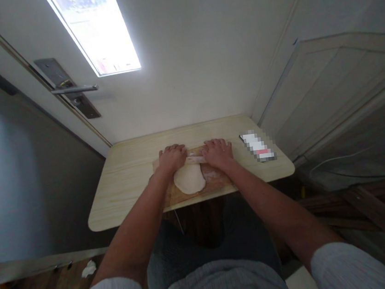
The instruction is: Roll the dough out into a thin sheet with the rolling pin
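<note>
Both of my hands press on a short, pale rolling pin [196, 160] that lies crosswise over the far part of a flat, roundish sheet of dough [189, 180]. My left hand [173, 157] is closed over its left end, fingers curled away from me. Over the right end, my right hand [218, 151] is closed the same way. Only the middle of the pin shows between them; its ends are hidden under my palms. Beneath the dough is a brown wooden board [223, 182], dusted with pale flour on the right.
The board rests on a small light-wood table [120, 180] against a white door [185, 85]. A phone [258, 146], partly blurred out, lies at the right of the table. A metal door handle [75, 89] is at upper left. Wooden beams [370, 210] stand at lower right.
</note>
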`<state>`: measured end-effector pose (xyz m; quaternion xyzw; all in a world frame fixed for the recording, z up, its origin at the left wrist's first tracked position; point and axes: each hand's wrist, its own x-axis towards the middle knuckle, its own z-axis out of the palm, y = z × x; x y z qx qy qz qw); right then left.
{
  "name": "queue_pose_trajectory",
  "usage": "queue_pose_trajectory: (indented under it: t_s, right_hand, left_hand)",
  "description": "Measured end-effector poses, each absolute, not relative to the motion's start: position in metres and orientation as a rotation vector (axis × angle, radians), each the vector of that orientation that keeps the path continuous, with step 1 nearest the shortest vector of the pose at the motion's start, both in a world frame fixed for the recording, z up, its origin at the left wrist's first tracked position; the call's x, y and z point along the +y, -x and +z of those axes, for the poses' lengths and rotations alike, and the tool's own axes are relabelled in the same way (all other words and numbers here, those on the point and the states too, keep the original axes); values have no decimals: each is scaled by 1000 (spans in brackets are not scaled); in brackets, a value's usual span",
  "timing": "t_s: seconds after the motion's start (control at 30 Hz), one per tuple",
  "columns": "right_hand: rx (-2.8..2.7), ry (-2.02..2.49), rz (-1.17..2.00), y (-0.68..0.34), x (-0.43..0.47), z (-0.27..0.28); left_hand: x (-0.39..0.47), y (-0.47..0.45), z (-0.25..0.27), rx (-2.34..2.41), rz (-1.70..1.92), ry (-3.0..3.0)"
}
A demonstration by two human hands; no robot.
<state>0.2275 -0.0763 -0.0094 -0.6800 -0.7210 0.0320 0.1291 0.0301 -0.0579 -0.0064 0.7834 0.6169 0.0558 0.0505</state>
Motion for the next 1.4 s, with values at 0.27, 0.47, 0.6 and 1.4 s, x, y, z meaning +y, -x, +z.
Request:
queue_pose_trajectory:
  t_s: [0.27,0.47,0.6,1.4]
  right_hand:
    - [-2102,1965,14,-228,-90,-22]
    - [-2107,2003,105,-229,-98,-23]
    - [-2090,1996,115,-228,-109,-21]
    - [-2082,1912,-22,-227,-164,-28]
  left_hand:
    - [-81,-34,-5,1963,299,-2408]
    - [-95,-35,-2,1948,340,-2434]
    - [-102,-35,-4,1942,397,-2425]
    - [-154,-33,-18,2017,489,-2463]
